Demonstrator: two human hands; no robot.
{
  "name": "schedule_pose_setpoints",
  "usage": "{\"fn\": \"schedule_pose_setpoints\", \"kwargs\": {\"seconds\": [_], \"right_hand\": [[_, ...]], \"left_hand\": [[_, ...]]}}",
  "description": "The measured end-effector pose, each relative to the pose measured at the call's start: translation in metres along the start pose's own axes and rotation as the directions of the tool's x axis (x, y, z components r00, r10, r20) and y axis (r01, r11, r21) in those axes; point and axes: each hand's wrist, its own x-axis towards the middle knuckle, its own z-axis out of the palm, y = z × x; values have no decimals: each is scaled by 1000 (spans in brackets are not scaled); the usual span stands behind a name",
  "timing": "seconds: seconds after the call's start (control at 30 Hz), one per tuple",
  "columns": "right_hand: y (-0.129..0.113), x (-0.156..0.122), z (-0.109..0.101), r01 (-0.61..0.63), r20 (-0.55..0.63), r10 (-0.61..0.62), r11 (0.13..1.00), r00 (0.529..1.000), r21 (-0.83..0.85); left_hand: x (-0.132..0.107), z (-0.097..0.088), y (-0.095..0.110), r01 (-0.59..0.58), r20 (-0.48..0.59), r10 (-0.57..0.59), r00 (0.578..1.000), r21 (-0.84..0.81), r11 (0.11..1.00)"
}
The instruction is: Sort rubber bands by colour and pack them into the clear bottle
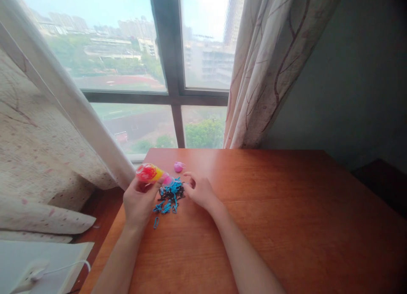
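Observation:
My left hand (140, 201) is wrapped round a clear bottle (152, 173) with red, yellow and pink layers inside. The bottle is tipped on its side, its narrow end pointing right, over a loose pile of blue and black rubber bands (171, 192). Just right of the pile is my right hand (199, 190), its fingers curled but apart, with nothing visible between them. One blue band (156, 223) lies by itself nearer to me. Behind the pile sits a small pink cap (179, 166) on the table.
The brown wooden table (270, 217) reaches to the window (171, 99) at the back. Patterned curtains hang on both sides, the left curtain (41, 128) close to the table's left edge. A white cord (66, 267) runs from a socket at lower left.

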Motion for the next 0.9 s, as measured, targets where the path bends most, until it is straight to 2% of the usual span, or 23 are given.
{"fn": "schedule_pose_setpoints", "kwargs": {"seconds": [0.17, 0.23, 0.6, 0.8, 0.9], "right_hand": [[3, 0, 0, -11, 6, 11, 1000, 1000, -22], [2, 0, 0, -12, 12, 13, 999, 1000, -31], [0, -1, 1, -12, 13, 13, 999, 1000, -44], [0, -1, 2, -13, -1, 13, 1000, 1000, -8], [0, 0, 2, -14, -16, 15, 999, 1000, 33]], "left_hand": [[5, -13, -4, -134, 23, 133, 991, 134, 982], [4, -16, -4, -152, 27, 149, 988, 156, 976], [-5, -2, -1, -39, 73, 39, 997, -4, 999], [-7, 5, 4, 50, 128, -44, 991, -47, 998], [-9, 7, 6, 90, 110, -86, 990, -26, 996]]}}
